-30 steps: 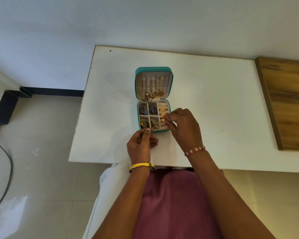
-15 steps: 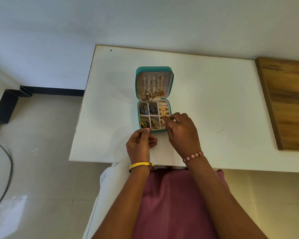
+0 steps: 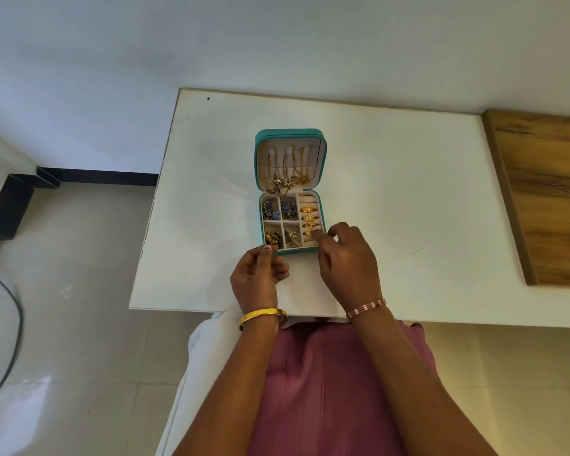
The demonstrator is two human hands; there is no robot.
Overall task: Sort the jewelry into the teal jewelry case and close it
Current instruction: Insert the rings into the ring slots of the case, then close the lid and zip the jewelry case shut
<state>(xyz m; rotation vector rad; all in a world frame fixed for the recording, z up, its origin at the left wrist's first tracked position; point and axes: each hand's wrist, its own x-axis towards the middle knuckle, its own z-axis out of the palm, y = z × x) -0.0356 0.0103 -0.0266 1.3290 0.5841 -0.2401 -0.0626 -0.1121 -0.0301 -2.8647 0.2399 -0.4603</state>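
Your teal jewelry case (image 3: 323, 179) lies open on the smooth white table (image 3: 392, 199), its padded cream lid propped up with thin gold chains (image 3: 288, 174) hanging inside. Your right hand (image 3: 349, 261) curls over the ribbed ring rolls, fingertips pinching a gold ring (image 3: 311, 232) in the slot nearest you. Your left hand (image 3: 259, 274) rests against the case's near rim, thumb touching it, fingers loosely curled.
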